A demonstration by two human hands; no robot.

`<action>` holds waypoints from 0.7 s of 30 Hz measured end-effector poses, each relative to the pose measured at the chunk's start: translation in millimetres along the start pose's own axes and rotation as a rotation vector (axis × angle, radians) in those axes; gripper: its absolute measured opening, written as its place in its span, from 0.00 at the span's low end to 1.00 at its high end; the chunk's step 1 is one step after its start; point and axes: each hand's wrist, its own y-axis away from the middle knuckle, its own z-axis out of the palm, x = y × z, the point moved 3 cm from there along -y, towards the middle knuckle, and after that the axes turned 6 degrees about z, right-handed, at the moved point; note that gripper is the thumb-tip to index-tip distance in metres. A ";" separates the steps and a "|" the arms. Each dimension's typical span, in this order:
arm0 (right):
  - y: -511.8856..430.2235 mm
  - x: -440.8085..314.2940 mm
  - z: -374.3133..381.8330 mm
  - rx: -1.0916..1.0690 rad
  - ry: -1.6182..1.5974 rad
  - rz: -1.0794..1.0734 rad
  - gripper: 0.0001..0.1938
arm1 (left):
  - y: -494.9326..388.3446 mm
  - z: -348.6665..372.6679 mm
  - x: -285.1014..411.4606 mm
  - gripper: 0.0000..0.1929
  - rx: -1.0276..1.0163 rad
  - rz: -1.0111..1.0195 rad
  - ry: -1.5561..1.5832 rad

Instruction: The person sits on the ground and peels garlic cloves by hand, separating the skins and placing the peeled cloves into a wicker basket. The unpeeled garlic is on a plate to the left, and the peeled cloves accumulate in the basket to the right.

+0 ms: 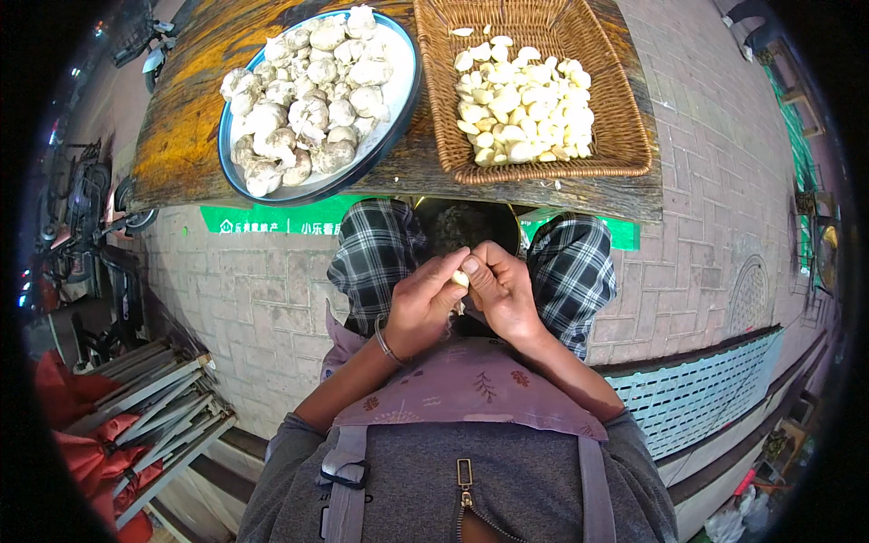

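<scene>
Close together over my lap, my left hand (pixel 429 296) and my right hand (pixel 502 288) meet at the fingertips. Between the left thumb and fingers sits a pale garlic clove (pixel 460 278), and the right thumb presses beside it. A scrap of papery skin (pixel 459 309) shows just under the left hand. Beyond the hands, a dark round container (pixel 468 220) stands between my knees, its contents too dim to make out. Whole garlic bulbs (pixel 309 112) are heaped in a blue-rimmed round basin (pixel 400 129) on the table. Peeled garlic cloves (pixel 519 112) lie in a wicker basket (pixel 628 146) to its right.
The weathered wooden table (pixel 176 129) ends just past my knees. A green printed banner (pixel 271 220) bearing writing lies beneath it. Folded metal frames with red cloth (pixel 149 421) stand at the left, and a light-blue perforated plastic panel (pixel 692 390) at the right.
</scene>
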 end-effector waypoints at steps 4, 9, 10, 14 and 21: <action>0.7 1.2 3.9 0.047 0.036 0.029 0.13 | 1.3 3.0 -4.3 0.21 0.072 -0.134 0.286; 4.5 -12.5 0.0 0.112 0.298 -0.059 0.13 | 1.6 6.9 -13.0 0.14 0.119 -0.307 0.753; 4.5 -14.7 -1.5 0.116 0.340 -0.061 0.09 | 1.7 6.7 -15.5 0.12 0.137 -0.339 0.777; 7.6 -22.5 0.0 0.072 0.329 -0.193 0.05 | 5.0 2.3 -23.3 0.11 0.191 -0.408 0.673; 1.7 -19.0 2.0 0.098 0.473 -0.214 0.02 | 8.5 -5.6 -27.5 0.08 0.207 -0.312 0.429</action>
